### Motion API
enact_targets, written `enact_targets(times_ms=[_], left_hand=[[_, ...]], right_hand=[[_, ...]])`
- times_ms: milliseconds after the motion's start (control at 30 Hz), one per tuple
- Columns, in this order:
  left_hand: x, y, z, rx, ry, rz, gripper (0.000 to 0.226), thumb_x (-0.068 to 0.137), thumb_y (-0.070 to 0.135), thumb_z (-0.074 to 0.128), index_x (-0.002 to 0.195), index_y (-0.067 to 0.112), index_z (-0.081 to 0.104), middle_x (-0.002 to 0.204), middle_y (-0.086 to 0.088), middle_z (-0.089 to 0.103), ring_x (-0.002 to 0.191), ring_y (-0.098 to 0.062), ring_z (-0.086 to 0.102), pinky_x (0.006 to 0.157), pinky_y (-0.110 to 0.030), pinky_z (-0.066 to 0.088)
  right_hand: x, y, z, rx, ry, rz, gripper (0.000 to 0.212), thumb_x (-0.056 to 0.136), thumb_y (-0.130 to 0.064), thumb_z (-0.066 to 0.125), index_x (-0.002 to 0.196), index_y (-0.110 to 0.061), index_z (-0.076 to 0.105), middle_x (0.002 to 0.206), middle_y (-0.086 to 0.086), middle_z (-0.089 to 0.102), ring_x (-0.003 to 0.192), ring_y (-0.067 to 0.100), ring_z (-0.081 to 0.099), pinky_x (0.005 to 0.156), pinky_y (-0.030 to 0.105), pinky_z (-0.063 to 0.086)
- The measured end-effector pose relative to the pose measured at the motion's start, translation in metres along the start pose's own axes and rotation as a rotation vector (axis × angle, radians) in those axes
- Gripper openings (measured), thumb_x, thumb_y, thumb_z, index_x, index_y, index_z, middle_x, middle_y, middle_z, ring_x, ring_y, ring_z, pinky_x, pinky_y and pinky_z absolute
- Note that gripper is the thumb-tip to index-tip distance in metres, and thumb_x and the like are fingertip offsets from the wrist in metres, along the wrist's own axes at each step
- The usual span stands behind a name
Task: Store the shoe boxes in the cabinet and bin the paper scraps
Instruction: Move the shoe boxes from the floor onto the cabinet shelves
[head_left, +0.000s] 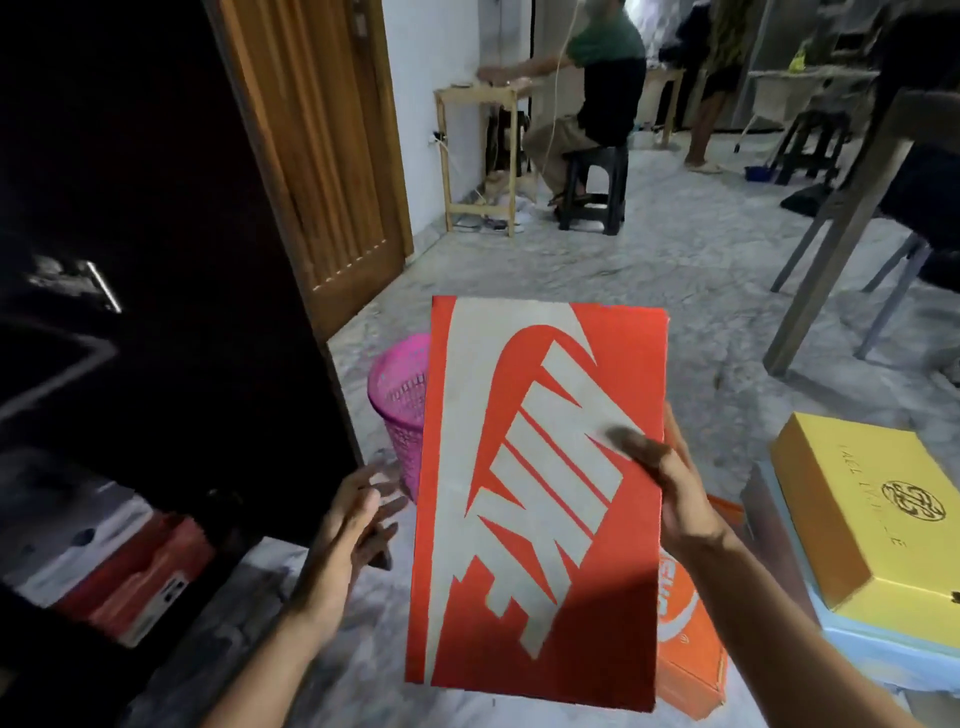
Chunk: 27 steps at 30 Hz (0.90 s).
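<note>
While our right hand (670, 488) grips the right edge of the red box (540, 499), thumb across the lid and fingers behind, we hold the box lid-up above the marble floor (623, 260), its long side running away from us. Our left hand (358, 514) is open with fingers spread, just beside the box's left edge; whether it touches we cannot tell. A pink bin (400, 410) stands on the floor beyond the left hand, partly hidden by the box. At left the dark cabinet (156, 260) is open, and a red box (140, 577) lies on its low shelf. At right a yellow box (872, 525) rests on a pale blue box (883, 654), and an orange box (691, 644) lies on the floor beneath the held one. A wooden door (317, 156) stands behind the cabinet. Farther back, a seated person (597, 98) works at a small wooden table (478, 150) on a dark stool (592, 187).
</note>
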<state>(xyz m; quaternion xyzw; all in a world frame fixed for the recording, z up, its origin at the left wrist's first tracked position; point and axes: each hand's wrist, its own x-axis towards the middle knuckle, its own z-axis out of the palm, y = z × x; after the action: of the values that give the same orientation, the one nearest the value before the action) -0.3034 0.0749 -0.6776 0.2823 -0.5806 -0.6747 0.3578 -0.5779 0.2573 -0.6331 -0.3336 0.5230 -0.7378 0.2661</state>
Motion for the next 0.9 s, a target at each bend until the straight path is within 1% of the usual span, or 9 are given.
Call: enact_targets(times_ms=[100, 233, 300, 400, 500, 633, 767, 833, 900], left_hand=[[0.005, 0.059, -0.025, 0.082, -0.015, 0.133, 0.095, 0.065, 0.08, 0.076, 0.142, 0.029, 0.054, 0.128, -0.002, 0.072, 0.12, -0.023, 0.068, 0.106, -0.05, 0.05], [-0.005, 0.127, -0.062, 0.149, -0.05, 0.259, 0.098, 0.058, 0.081, 0.078, 0.136, 0.029, 0.05, 0.121, 0.019, 0.073, 0.119, -0.004, 0.067, 0.095, -0.025, 0.057], [-0.017, 0.149, -0.086, 0.15, 0.001, 0.288, 0.116, 0.047, 0.079, 0.084, 0.13, 0.004, 0.052, 0.102, 0.02, 0.074, 0.106, 0.0, 0.071, 0.094, -0.023, 0.057], [-0.044, 0.17, -0.124, 0.157, 0.091, 0.313, 0.137, 0.046, 0.073, 0.089, 0.129, -0.025, 0.041, 0.084, 0.008, 0.076, 0.081, -0.008, 0.074, 0.071, -0.022, 0.056], [-0.064, 0.179, -0.161, 0.18, 0.249, 0.291, 0.093, 0.047, 0.074, 0.087, 0.097, -0.002, 0.068, 0.079, -0.002, 0.077, 0.073, -0.014, 0.074, 0.068, -0.03, 0.057], [-0.101, 0.195, -0.21, 0.114, 0.447, 0.37, 0.093, 0.064, 0.067, 0.084, 0.135, 0.012, 0.061, 0.132, -0.021, 0.067, 0.12, -0.04, 0.066, 0.102, -0.062, 0.051], [-0.132, 0.228, -0.236, 0.093, 0.735, 0.58, 0.086, 0.067, 0.072, 0.078, 0.134, 0.022, 0.06, 0.125, -0.004, 0.072, 0.117, -0.025, 0.069, 0.092, -0.04, 0.057], [-0.141, 0.244, -0.248, 0.015, 0.846, 0.662, 0.059, 0.078, 0.059, 0.072, 0.128, 0.03, 0.063, 0.123, 0.007, 0.072, 0.117, -0.016, 0.068, 0.093, -0.032, 0.057], [-0.143, 0.257, -0.254, -0.078, 0.954, 0.672, 0.061, 0.075, 0.064, 0.073, 0.128, 0.033, 0.064, 0.129, 0.007, 0.071, 0.122, -0.018, 0.066, 0.096, -0.037, 0.055]], right_hand=[[0.0, -0.023, 0.042, -0.05, -0.16, -0.077, 0.061, 0.081, -0.01, 0.063, 0.14, -0.021, 0.057, 0.134, 0.013, 0.067, 0.119, 0.034, 0.063, 0.102, 0.047, 0.05], [0.005, -0.049, 0.105, -0.181, -0.359, -0.176, 0.079, 0.077, -0.021, 0.07, 0.151, -0.012, 0.046, 0.146, 0.011, 0.058, 0.135, 0.03, 0.056, 0.11, 0.042, 0.045], [0.011, -0.058, 0.14, -0.206, -0.475, -0.202, 0.088, 0.075, -0.023, 0.068, 0.153, 0.002, 0.036, 0.145, 0.006, 0.06, 0.132, 0.023, 0.057, 0.106, 0.032, 0.047], [0.019, -0.065, 0.19, -0.193, -0.64, -0.222, 0.087, 0.076, -0.01, 0.068, 0.154, 0.005, 0.031, 0.137, -0.003, 0.066, 0.126, 0.015, 0.063, 0.098, 0.023, 0.051], [0.028, -0.065, 0.234, -0.184, -0.753, -0.198, 0.081, 0.082, -0.005, 0.063, 0.156, -0.005, 0.032, 0.147, 0.0, 0.06, 0.136, 0.019, 0.057, 0.102, 0.029, 0.051], [0.032, -0.056, 0.278, -0.177, -0.792, -0.153, 0.072, 0.089, -0.033, 0.064, 0.155, -0.018, 0.041, 0.149, 0.004, 0.059, 0.139, 0.025, 0.054, 0.111, 0.045, 0.045], [0.027, -0.048, 0.304, -0.134, -0.675, -0.149, 0.079, 0.081, -0.071, 0.067, 0.148, -0.033, 0.052, 0.144, -0.001, 0.063, 0.139, 0.019, 0.054, 0.119, 0.051, 0.039], [0.021, -0.044, 0.322, -0.059, -0.577, -0.138, 0.082, 0.078, -0.074, 0.067, 0.148, -0.035, 0.051, 0.144, -0.002, 0.062, 0.139, 0.016, 0.054, 0.118, 0.052, 0.036], [0.012, -0.04, 0.342, 0.034, -0.493, -0.054, 0.078, 0.079, -0.069, 0.067, 0.148, -0.038, 0.048, 0.145, -0.003, 0.061, 0.138, 0.017, 0.054, 0.118, 0.048, 0.036]])
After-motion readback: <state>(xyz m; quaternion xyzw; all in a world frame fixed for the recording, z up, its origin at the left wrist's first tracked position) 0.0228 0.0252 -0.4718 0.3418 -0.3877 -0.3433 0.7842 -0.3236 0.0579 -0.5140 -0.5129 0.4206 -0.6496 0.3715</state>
